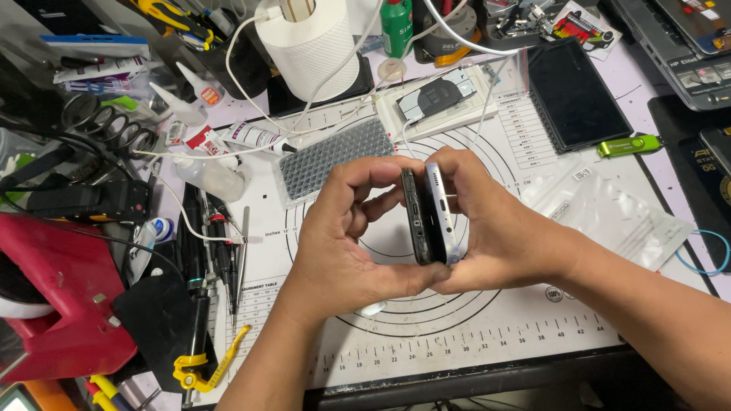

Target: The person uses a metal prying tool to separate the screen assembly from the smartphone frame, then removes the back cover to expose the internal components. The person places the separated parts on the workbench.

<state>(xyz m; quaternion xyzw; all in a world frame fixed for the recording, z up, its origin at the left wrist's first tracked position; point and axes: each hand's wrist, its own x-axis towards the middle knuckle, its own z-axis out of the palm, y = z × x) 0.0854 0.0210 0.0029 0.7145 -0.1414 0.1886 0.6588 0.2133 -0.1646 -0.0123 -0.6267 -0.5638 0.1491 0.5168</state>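
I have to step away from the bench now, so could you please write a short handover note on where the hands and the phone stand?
Left hand and right hand together grip a phone, held edge-up above the white work mat.
The phone's dark part and its silver-edged part sit side by side with a narrow gap showing; they are not flush.
Whether anything still joins them cannot be seen.
A second dark phone lies on the mat's far right; screwdrivers lie left.

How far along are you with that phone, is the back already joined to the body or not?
Not joined yet. Both hands, left hand and right hand, hold the dark phone body and the silver back cover edge-on, side by side, with a gap showing at the top. Still left: closing that gap. A dark phone-sized slab lies untouched on the mat.
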